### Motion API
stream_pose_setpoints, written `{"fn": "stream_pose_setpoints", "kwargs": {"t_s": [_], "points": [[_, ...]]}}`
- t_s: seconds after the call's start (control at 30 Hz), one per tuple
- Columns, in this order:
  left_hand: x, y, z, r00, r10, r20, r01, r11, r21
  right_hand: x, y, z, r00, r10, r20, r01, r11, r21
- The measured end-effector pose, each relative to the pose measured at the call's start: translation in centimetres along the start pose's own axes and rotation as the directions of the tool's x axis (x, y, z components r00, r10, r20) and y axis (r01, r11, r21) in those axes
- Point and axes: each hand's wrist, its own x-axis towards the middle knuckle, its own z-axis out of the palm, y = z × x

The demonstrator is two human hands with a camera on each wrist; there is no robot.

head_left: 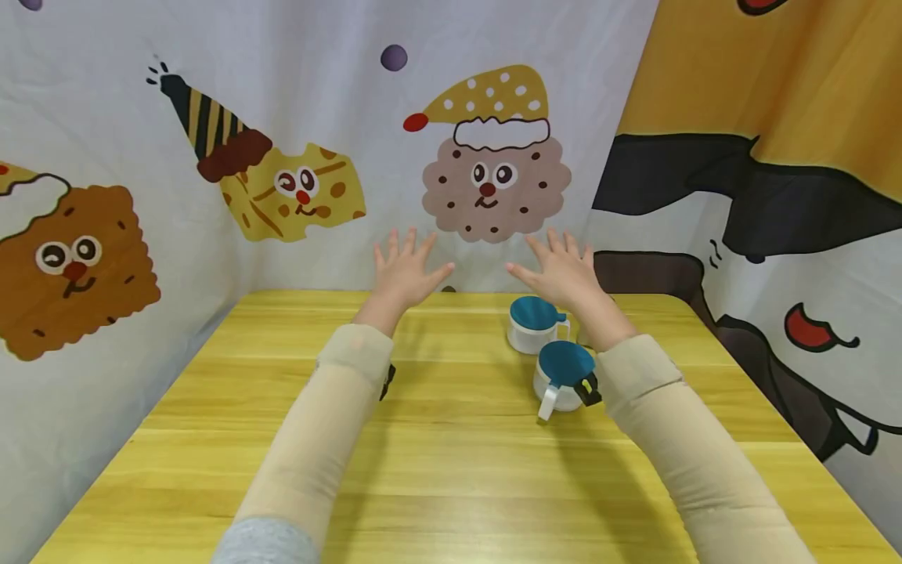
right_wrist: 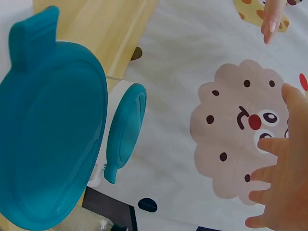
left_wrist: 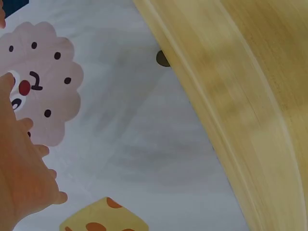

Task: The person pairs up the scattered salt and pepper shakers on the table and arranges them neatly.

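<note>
Both hands are held up over the far part of the table with fingers spread, holding nothing. In the head view my left hand is left of centre, and my right hand is to the right. Near the right forearm stand two white cups with blue-green lids. The nearer cup has its handle toward me; the farther cup sits behind it, beneath the right hand. From the right wrist, the near lid looms large beside the farther lid. The left wrist view shows the left hand against the curtain.
A clear bottle with a dark cap shows partly in the right wrist view, mostly hidden by the arm in the head view. The wooden table ends at a printed curtain. A black wrist mount overlaps the near cup.
</note>
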Motion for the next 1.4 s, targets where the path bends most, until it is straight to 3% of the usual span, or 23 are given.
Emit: {"fn": "stream_pose_setpoints", "kwargs": {"t_s": [0.57,1.4], "points": [[-1.0,0.8,0.6,0.995,0.076,-0.057,-0.081,0.993,-0.090,-2.6,1.6,-0.4,0.997,-0.034,-0.074,0.039,0.998,0.055],[-2.8,1.5,1.7,0.984,0.104,-0.144,-0.130,0.973,-0.189,-6.5,3.0,-0.4,0.976,-0.024,-0.217,0.060,0.985,0.159]]}}
